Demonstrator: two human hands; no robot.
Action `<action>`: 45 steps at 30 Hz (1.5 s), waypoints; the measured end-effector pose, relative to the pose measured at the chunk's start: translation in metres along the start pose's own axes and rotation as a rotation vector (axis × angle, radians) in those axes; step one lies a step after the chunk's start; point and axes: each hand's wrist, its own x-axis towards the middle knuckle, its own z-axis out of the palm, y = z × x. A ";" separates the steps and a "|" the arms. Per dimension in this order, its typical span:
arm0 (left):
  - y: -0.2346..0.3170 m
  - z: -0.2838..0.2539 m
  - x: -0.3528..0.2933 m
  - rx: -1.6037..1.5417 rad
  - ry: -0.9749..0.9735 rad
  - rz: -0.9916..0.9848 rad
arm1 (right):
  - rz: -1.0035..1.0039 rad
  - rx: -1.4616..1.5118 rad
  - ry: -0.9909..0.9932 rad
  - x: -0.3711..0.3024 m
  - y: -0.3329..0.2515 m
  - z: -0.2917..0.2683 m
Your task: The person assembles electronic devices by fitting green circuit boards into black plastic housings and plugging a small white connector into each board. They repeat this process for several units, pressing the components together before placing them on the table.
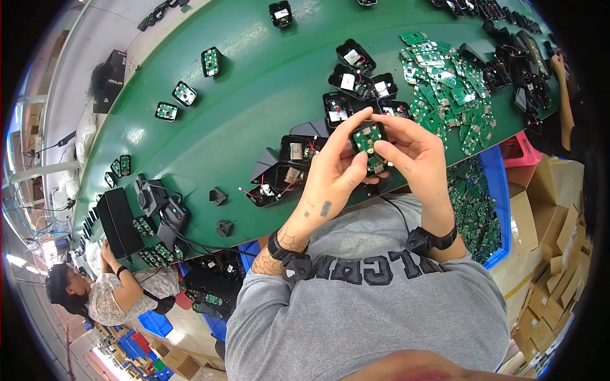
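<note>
Both my hands hold a small black plastic housing (353, 145) in front of my chest, above the table's near edge. A green circuit board (366, 134) lies in its open face. My left hand (335, 170) grips the left side, thumb on the board's lower part. From the right, my right hand (419, 152) wraps the housing, its thumb pressing on the board's middle. Fingers of both hands curl over the far end and partly hide it. Just beyond and left of my hands lie open black housings (348, 81) with silvery blocks and red wires.
A heap of green circuit boards (438, 82) covers the table's right part. Housings with boards (185, 94) stand farther left. A blue bin (504, 216) of boards is below the right edge. One co-worker (127, 292) sits left; another person's arm (563, 95) reaches in at right.
</note>
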 end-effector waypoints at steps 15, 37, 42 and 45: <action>-0.014 0.003 0.011 -0.106 0.197 0.192 | -0.667 -0.427 0.184 0.004 0.010 -0.003; -0.010 0.002 0.008 0.267 0.262 0.360 | -0.626 -0.754 0.096 0.001 -0.006 -0.005; -0.016 0.002 0.010 0.489 0.318 0.513 | -0.617 -0.789 0.084 0.005 -0.004 -0.002; -0.016 0.002 0.010 0.541 0.329 0.521 | -0.618 -0.773 0.076 0.007 -0.002 -0.001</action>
